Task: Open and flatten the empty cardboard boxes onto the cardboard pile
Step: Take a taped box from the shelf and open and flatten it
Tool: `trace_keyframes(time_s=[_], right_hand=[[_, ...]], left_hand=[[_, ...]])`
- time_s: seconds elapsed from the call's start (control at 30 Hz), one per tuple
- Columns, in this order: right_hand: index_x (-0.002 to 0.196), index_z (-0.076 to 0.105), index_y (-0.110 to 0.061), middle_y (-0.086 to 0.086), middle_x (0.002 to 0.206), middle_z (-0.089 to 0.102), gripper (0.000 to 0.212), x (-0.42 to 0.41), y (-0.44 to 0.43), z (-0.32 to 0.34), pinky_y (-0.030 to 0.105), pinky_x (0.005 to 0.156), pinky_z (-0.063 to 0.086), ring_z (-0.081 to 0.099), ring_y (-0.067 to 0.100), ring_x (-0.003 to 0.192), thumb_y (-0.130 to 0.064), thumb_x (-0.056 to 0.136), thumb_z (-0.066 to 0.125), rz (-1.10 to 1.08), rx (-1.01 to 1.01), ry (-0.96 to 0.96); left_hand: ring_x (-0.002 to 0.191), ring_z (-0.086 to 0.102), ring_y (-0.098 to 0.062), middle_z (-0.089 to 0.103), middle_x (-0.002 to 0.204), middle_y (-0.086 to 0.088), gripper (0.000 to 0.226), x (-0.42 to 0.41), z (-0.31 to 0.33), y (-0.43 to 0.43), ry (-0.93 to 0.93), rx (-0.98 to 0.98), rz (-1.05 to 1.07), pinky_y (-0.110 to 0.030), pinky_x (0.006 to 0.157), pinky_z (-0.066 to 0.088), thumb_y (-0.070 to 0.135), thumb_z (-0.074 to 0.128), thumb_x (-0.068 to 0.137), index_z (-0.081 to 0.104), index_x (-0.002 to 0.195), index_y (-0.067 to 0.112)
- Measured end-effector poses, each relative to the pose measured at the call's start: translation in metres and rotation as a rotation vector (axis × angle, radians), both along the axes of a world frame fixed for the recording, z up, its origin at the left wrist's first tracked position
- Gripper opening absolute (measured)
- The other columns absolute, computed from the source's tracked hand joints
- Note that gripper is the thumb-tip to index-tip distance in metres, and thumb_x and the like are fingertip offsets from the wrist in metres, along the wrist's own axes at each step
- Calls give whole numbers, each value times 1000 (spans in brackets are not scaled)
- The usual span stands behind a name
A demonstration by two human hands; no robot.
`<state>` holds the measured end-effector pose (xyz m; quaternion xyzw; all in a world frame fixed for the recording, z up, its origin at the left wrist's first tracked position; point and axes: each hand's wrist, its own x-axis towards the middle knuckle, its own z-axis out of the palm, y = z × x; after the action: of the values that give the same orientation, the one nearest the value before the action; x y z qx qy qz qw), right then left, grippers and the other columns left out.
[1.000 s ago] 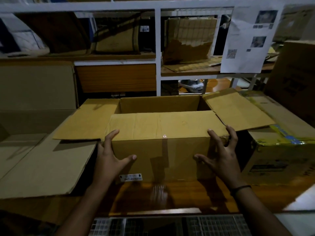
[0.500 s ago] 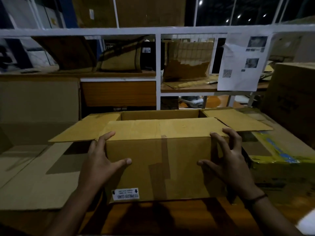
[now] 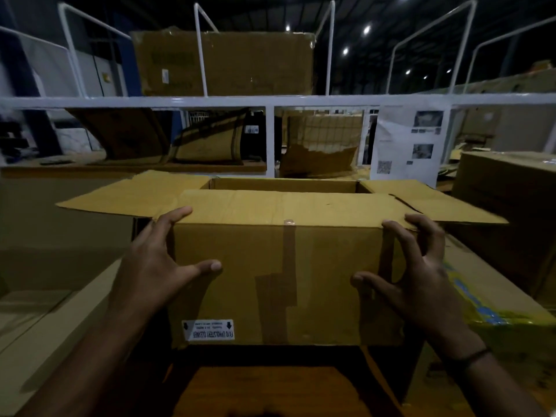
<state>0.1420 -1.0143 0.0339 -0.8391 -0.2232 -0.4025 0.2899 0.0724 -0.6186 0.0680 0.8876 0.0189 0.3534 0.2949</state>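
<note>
Head view: cardboard box (image 3: 285, 281) is centre frame, in front of the white rack (image 3: 270, 100), held between both hands above the wooden surface (image 3: 264, 392). A dark gap under its base suggests it is lifted, though this is not certain. Grip: left hand (image 3: 156, 266) takes the near left corner, fingers (image 3: 176, 214) spread wide over the top edge, thumb pressed on the front face. On the other side, right hand (image 3: 421, 284) takes the near right corner, fingers hooked over the edge, thumb on the front. Top is open: side flaps (image 3: 129, 197) stick out level to left and right, near flap (image 3: 285, 206) folded inward over the opening. A strip of brown tape (image 3: 288, 266) runs down the front face; label (image 3: 208, 330) reads upside down. To the left lies flattened cardboard (image 3: 45, 341); a yellow box (image 3: 496, 320) stands just beside on the right. Judgement: empty, so light. Walls should be stiff along the creases but likely to buckle if squeezed mid-panel; matt board, little slip. Best hold is at corners and edges. To collapse it, any taped seam probably has to be broken first, then opposite corners pushed together.
</note>
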Motion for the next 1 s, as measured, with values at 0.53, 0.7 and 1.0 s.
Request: trace_keyframes(time_s=[0.53, 0.7, 1.0], right_hand=[[147, 48, -17, 13, 157, 21, 93, 13, 0, 78, 48, 102, 42, 29, 36, 143, -57, 69, 78, 22, 41, -151], [145, 49, -15, 17, 154, 25, 90, 11, 12, 97, 45, 102, 39, 15, 10, 139, -48, 69, 83, 51, 45, -232], [147, 48, -12, 23, 152, 27, 91, -1, 79, 102, 46, 101, 44, 29, 31, 140, -52, 71, 80, 128, 73, -225]], left_hand=[[122, 54, -31, 54, 143, -10, 104, 4, 97, -2, -167, 149, 8, -48, 85, 53, 57, 84, 53, 43, 147, 39], [117, 56, -32, 56, 139, -15, 98, -14, 112, 8, -223, 202, 56, -45, 81, 50, 62, 78, 53, 39, 142, 46], [122, 57, -35, 56, 142, -16, 99, -49, 128, 72, -250, 291, 106, -56, 89, 56, 61, 78, 55, 41, 144, 39]])
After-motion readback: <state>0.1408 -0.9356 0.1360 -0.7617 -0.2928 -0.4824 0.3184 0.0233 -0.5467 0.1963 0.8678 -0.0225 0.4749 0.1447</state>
